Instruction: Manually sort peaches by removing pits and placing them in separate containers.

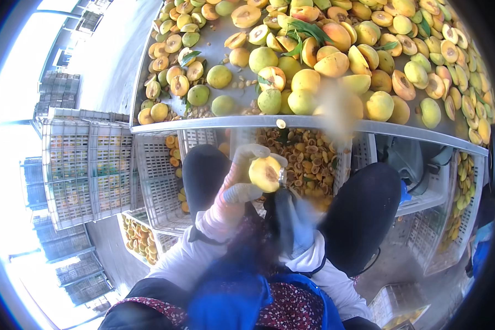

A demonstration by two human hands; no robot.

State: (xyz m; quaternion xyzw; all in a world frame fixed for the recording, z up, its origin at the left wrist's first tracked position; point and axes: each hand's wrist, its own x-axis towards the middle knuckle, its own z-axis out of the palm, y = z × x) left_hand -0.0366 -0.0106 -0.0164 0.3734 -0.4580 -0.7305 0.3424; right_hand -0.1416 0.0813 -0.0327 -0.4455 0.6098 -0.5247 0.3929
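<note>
My left hand (242, 179), in a pale glove, is closed round a cut yellow peach (264, 175) between thumb and fingers. The peach's flat cut face is turned up. Against its right edge sits the metal tip of a small hand tool (282, 177); its exact kind does not show. My right hand (296, 220), in a light blue glove and smeared by motion, is closed round that tool just below the fruit. Both hands are over my lap, above a crate of peach halves (300, 159). A small pale piece (281, 124), perhaps a pit, is by the table's edge.
A metal-rimmed table (313, 122) stands ahead, heaped with whole and halved peaches (335, 63), leaves and loose pits. Stacked white crates (88, 170) of fruit stand at left. Another fruit crate (140, 239) is on the floor. At right are a grey bag (407, 165) and more crates.
</note>
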